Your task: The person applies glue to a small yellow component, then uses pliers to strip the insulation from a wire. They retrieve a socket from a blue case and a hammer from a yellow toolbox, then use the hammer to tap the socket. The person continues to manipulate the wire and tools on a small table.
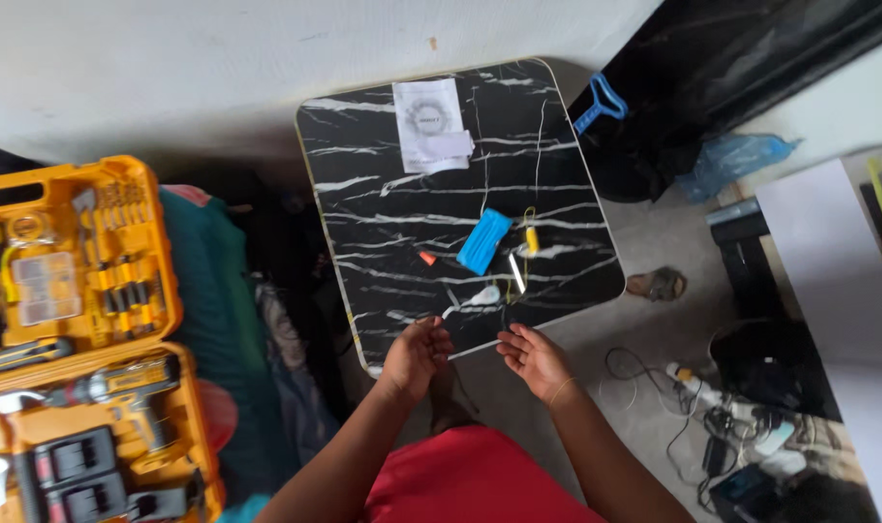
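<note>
Hands: I am pinching a thin white strip (476, 349) between my left hand (417, 353) and right hand (535, 356), fingers curled, above the black marble-patterned table (383, 223).

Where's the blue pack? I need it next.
In the head view, the blue pack lies mid-table, right of the orange cap and left of the yellow piece.

At the frame's lower middle, my left hand (414, 356) and right hand (535, 358) pinch a thin white strip (475, 350) over the black marbled table's (383, 232) near edge.
</note>
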